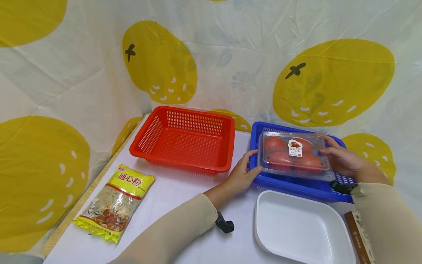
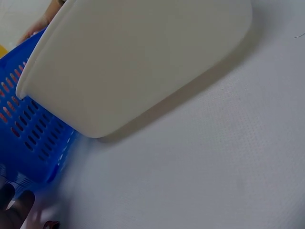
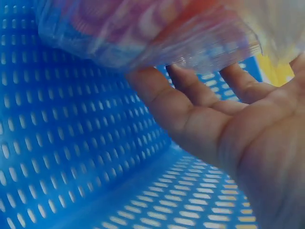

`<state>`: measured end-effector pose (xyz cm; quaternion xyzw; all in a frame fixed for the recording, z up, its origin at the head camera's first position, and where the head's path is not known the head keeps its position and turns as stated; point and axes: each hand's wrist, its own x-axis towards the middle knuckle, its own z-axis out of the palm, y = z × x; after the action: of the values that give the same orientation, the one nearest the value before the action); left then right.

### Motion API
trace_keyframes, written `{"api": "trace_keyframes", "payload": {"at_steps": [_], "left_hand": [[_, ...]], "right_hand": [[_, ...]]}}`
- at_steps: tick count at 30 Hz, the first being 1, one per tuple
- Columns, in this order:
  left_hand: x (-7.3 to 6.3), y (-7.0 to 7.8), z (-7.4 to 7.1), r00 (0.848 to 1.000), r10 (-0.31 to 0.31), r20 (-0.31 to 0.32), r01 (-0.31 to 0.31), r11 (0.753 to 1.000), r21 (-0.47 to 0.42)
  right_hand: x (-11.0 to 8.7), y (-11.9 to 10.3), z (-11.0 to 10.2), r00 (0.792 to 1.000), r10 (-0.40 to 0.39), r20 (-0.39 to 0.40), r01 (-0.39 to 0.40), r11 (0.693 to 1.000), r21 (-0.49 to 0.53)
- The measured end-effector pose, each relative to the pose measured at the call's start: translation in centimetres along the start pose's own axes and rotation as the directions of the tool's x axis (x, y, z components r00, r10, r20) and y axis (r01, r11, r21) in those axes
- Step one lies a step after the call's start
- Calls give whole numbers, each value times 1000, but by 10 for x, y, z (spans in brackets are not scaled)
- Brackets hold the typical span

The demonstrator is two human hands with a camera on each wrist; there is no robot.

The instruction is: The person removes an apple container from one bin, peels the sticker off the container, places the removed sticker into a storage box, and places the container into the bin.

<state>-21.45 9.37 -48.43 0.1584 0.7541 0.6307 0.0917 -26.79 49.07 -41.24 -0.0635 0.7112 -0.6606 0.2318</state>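
Lying well to the left of both hands, a long yellow-and-clear plastic packet with red lettering [image 1: 115,205] slants across the white-covered counter [image 1: 165,194]. Nearer, beyond the left hand [image 1: 242,176] and to its left, stands a red rectangular plastic basket with slotted sides [image 1: 184,161]. The left hand has its thumb and fingers set about the left end of a clear rectangular plastic container of round red produce with a white label [image 1: 290,161]. That container lies between the two hands, over a blue rectangular plastic basket with slotted walls [image 1: 296,190]. Just in front of the hands, on the near side of the blue basket, sits a white rounded rectangular tub [image 1: 296,227]. The right hand [image 1: 343,157] grips the container's right end, fingers under its edge. Below the right hand, beside the tub, a narrow brown box with a pale side [image 1: 357,234] shows partly behind the right sleeve [image 1: 389,220].
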Motion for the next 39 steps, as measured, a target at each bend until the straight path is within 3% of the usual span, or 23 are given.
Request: {"api": "trace_keyframes", "payload": {"at_steps": [4,8,17,23,30,34,39], "left_hand": [[-1,1,1,1000,13,-10,-13,1000,23],[-3,4,0,999,13,-35,-12,999,47],[-2,13,-4,999,-23,-46,26,998,53],[-2,15,-7,1000,-20,-24,22,997,73],[-2,14,-13,1000,-15,2,15,996,86],[-1,13,-16,999,20,30,-23,996,92],[1,12,-16,991,129,25,-132,982,137]], "right_hand": [[-14,-11,-4,1000,-14,-23,13,1000,-17],[-28,-29,-2,998,-48,-30,49,998,36],[-56,-77,17,987,-158,26,153,979,138],[-75,-95,38,978,-191,86,173,967,189],[-88,-107,78,959,-210,189,160,955,249],[-94,-105,101,941,-235,242,146,930,337],[-104,-96,126,958,-231,171,169,933,317]]}}
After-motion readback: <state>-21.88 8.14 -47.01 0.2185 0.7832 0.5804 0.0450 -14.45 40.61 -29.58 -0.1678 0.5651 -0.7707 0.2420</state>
